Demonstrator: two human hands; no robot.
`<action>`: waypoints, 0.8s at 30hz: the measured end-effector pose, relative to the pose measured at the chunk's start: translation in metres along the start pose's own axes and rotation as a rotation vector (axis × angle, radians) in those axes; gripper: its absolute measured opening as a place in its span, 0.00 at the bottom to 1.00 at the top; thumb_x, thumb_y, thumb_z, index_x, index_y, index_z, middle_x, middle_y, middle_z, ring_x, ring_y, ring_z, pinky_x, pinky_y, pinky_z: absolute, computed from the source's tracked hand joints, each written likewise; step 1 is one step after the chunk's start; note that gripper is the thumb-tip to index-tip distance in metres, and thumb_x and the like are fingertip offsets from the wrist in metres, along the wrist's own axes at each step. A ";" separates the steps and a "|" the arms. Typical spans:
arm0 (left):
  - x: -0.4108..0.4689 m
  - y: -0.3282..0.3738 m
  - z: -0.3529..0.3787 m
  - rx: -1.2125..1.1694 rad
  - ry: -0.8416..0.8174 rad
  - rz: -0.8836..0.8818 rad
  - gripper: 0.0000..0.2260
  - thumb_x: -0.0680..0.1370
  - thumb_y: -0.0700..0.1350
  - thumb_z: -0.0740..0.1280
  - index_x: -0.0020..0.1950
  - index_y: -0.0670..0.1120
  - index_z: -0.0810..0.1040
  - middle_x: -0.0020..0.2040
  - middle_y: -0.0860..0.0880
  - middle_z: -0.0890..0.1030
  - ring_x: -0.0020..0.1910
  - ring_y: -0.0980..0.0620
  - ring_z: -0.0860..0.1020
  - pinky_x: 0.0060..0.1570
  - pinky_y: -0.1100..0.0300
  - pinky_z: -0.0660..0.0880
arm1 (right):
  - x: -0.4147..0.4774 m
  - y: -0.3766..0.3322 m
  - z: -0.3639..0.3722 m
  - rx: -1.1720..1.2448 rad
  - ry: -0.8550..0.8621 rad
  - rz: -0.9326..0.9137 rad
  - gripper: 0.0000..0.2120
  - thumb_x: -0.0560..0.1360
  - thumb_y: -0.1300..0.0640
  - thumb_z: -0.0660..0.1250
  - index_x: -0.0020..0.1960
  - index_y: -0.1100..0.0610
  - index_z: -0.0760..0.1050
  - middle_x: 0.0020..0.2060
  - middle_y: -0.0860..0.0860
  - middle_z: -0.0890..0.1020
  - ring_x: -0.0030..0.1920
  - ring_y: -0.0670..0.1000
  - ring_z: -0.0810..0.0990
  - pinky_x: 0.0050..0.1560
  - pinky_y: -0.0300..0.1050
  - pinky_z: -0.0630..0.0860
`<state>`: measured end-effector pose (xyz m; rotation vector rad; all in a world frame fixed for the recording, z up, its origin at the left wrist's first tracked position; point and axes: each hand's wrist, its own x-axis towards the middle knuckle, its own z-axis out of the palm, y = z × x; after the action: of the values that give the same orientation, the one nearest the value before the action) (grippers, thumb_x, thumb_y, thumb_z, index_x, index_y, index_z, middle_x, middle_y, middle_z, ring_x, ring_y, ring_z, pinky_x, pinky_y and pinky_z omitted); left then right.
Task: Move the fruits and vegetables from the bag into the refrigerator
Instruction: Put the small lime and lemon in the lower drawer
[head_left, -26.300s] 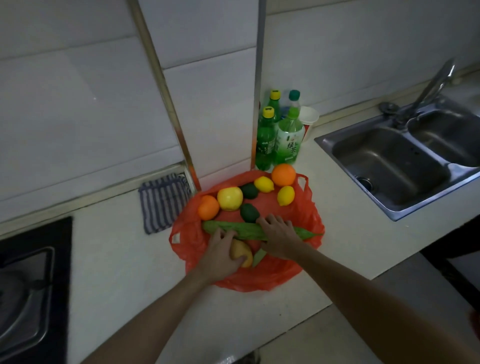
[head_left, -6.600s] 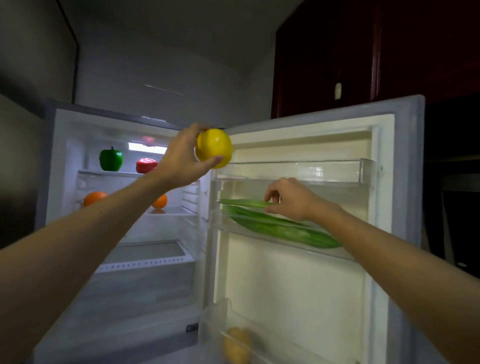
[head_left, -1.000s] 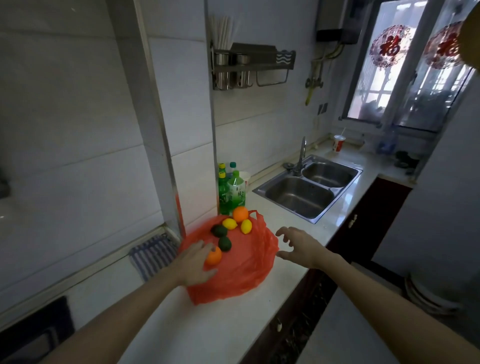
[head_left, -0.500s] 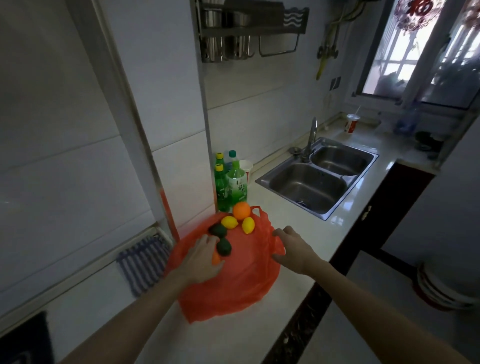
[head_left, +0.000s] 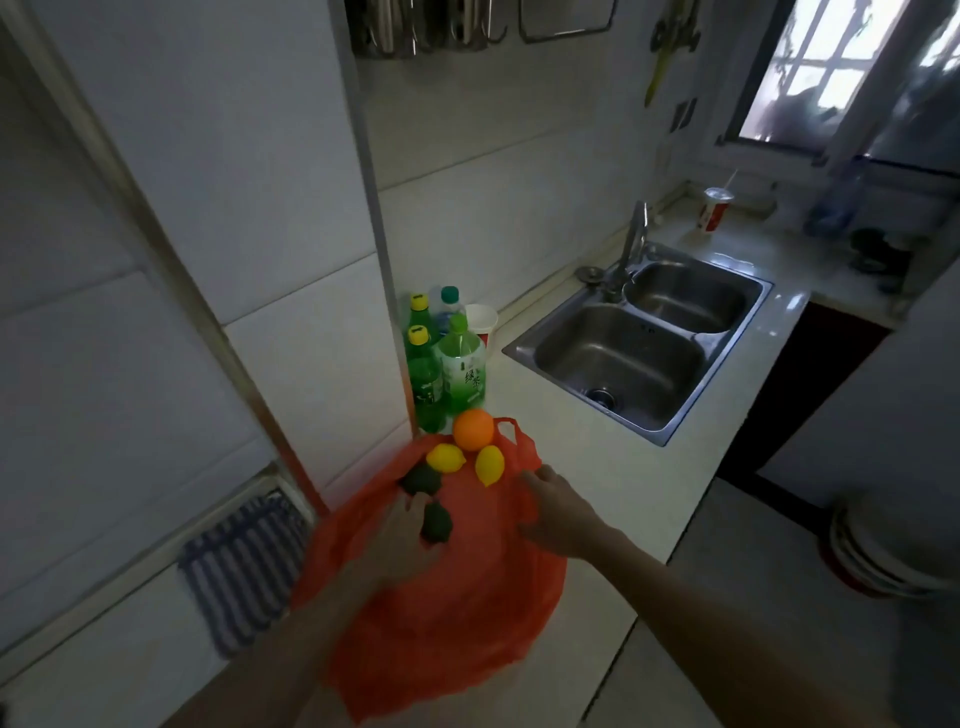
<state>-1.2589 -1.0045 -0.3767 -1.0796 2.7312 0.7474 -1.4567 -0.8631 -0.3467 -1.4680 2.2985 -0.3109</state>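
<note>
An orange-red plastic bag (head_left: 467, 613) lies spread on the white counter (head_left: 587, 467). At its far end sit an orange (head_left: 472, 428), two lemons (head_left: 445, 457) (head_left: 489, 465) and two dark avocados (head_left: 420, 479) (head_left: 436, 522). My left hand (head_left: 400, 540) lies palm down on the bag beside the nearer avocado, covering the spot where a small orange lay. Blur hides its fingers. My right hand (head_left: 558, 506) is at the bag's right rim, fingers loosely bent toward the right lemon and holding nothing I can see.
Several green bottles (head_left: 457, 364) and a paper cup (head_left: 480, 322) stand against the wall behind the bag. A double steel sink (head_left: 649, 338) with a tap lies to the right. A striped cloth (head_left: 244, 566) lies left of the bag. The counter edge runs just right of my right forearm.
The view has tilted down and closer to the bag. My left hand slid fully over the small orange. My right hand reached the bag's right rim beside the lemon.
</note>
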 end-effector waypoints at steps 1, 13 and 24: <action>0.005 -0.002 0.004 0.001 -0.008 -0.001 0.33 0.73 0.56 0.66 0.74 0.43 0.61 0.69 0.41 0.65 0.69 0.41 0.67 0.66 0.55 0.63 | 0.007 0.002 0.000 0.001 -0.009 -0.007 0.30 0.72 0.52 0.69 0.71 0.52 0.62 0.61 0.57 0.69 0.61 0.59 0.71 0.56 0.52 0.73; 0.049 -0.013 0.025 -0.112 -0.105 -0.077 0.38 0.70 0.61 0.61 0.77 0.46 0.57 0.71 0.42 0.64 0.70 0.44 0.64 0.69 0.55 0.61 | 0.092 0.013 0.019 0.007 -0.090 -0.133 0.31 0.71 0.51 0.71 0.70 0.49 0.62 0.69 0.57 0.63 0.67 0.60 0.66 0.59 0.54 0.73; 0.070 -0.023 0.048 -0.159 -0.094 -0.149 0.29 0.72 0.54 0.65 0.71 0.47 0.65 0.65 0.45 0.71 0.63 0.48 0.69 0.61 0.61 0.64 | 0.142 0.032 0.039 -0.076 -0.170 -0.168 0.34 0.73 0.52 0.69 0.74 0.50 0.58 0.72 0.60 0.57 0.69 0.65 0.60 0.62 0.61 0.70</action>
<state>-1.2988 -1.0389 -0.4472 -1.2297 2.5166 0.9785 -1.5185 -0.9768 -0.4230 -1.6612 2.0794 -0.1400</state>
